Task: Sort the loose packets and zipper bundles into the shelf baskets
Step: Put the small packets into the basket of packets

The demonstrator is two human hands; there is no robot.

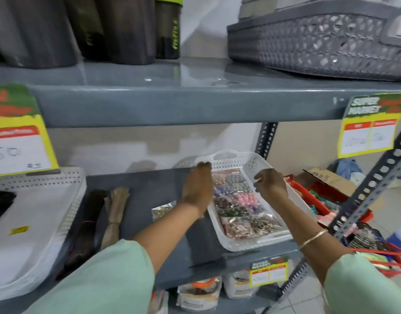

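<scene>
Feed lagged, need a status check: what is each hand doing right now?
Left hand: at the white basket's left rim; grip cannot be told.
Right hand: over the basket, fingers curled, holding nothing visible.

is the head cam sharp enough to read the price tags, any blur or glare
Head view: soft all over; the left price tag is smeared, only large digits guessable; the right price tag shows "super market", its handwriting illegible. Glare streaks the upper shelf. Wide-angle bending bows the shelf edges. Both hands look slightly blurred.
</scene>
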